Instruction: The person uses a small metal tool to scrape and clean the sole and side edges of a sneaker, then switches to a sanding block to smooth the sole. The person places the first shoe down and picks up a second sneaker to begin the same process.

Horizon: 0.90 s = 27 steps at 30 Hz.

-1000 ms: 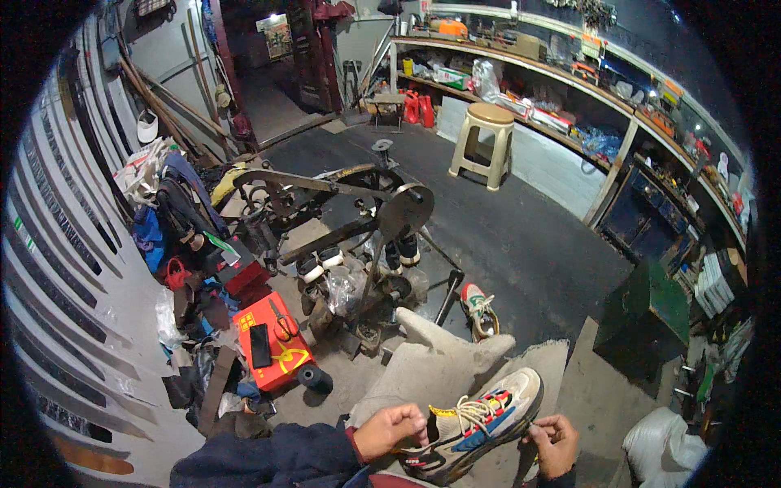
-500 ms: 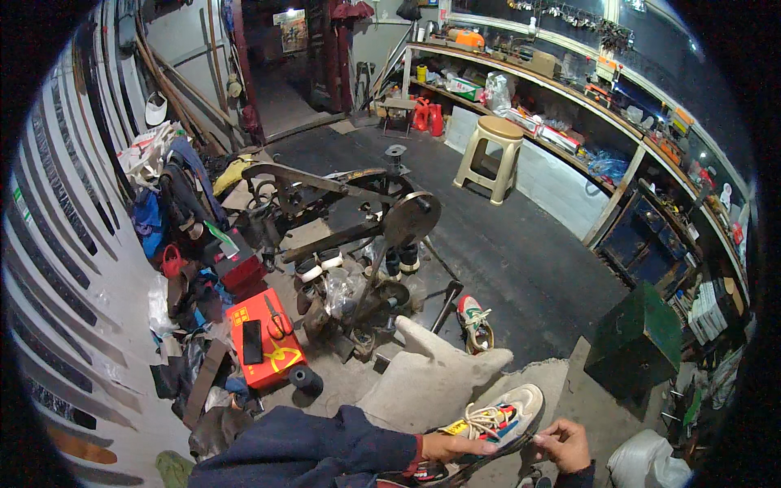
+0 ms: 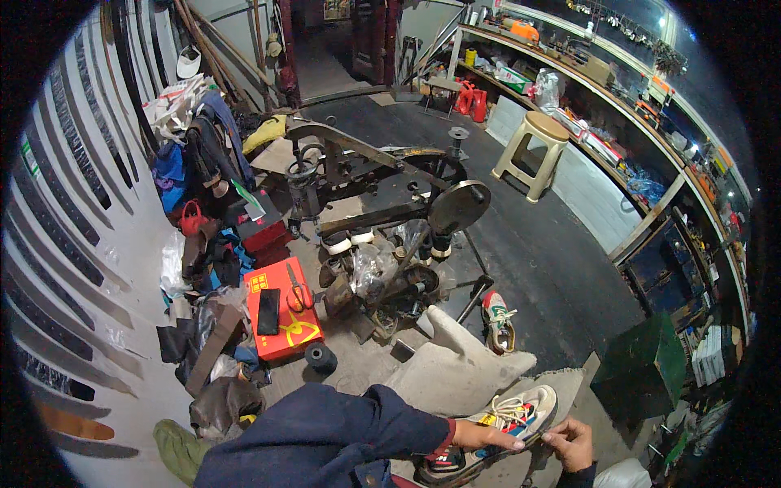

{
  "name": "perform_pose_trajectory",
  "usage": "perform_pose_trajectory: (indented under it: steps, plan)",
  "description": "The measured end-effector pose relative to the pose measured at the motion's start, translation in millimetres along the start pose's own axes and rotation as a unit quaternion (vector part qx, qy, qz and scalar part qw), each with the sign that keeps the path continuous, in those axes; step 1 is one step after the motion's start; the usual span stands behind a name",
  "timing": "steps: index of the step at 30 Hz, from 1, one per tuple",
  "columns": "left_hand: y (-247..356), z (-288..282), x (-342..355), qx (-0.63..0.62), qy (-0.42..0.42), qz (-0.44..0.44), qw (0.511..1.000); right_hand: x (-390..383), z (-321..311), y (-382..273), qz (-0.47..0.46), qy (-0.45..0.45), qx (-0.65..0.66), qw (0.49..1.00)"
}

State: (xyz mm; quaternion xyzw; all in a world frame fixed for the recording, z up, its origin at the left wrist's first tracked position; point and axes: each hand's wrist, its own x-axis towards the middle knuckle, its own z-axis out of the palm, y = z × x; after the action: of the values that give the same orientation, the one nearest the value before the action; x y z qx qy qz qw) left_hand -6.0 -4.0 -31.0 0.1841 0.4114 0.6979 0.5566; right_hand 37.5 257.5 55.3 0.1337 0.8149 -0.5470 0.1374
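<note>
A cream sneaker point(image 3: 537, 404) with pale laces and red, blue and yellow patches lies at the lower right, toe pointing away to the right. My left hand point(image 3: 486, 436) is closed over its side, thumb stretched toward the sole edge. Beside the toe, my right hand point(image 3: 572, 444) pinches thumb and forefinger together at the sole's rim; what sits between them is too small to make out. A pale cloth point(image 3: 455, 362) spreads just beyond the shoe. Past that cloth stands a similar sneaker point(image 3: 498, 322) with a red toe and green trim.
An iron hand-cranked machine point(image 3: 390, 207) with a round wheel stands ahead. Left of it, a red box point(image 3: 285, 337) carries a phone point(image 3: 268, 311) and scissors point(image 3: 298, 294), near a black thread spool point(image 3: 320, 358). A green box point(image 3: 639, 366) sits right; a stool point(image 3: 533, 154) stands farther off.
The whole view has swung left, so the surroundings sit farther right in the picture. My hands stay at the sneaker, the right one still pinching by its toe.
</note>
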Motion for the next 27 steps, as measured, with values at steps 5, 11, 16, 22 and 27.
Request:
perform_pose_trajectory:
  steps: [5,11,16,22,27]
  plan:
    - [-14,3,-4,-0.013,0.032,-0.037,0.999,-22,32,8,-0.130,0.101,-0.112,0.980]
    - [4,12,-24,-0.022,0.025,-0.036,0.999,-38,40,-14,-0.173,0.076,-0.274,0.943]
    - [-3,12,-22,-0.028,0.005,0.036,0.999,-20,44,17,-0.192,0.152,-0.205,0.948]
    - [-5,10,-17,0.006,0.007,0.002,1.000,-14,36,44,-0.140,0.204,-0.260,0.933]
    - [12,18,-40,-0.036,0.031,0.008,0.999,-18,6,99,-0.091,0.212,-0.272,0.934]
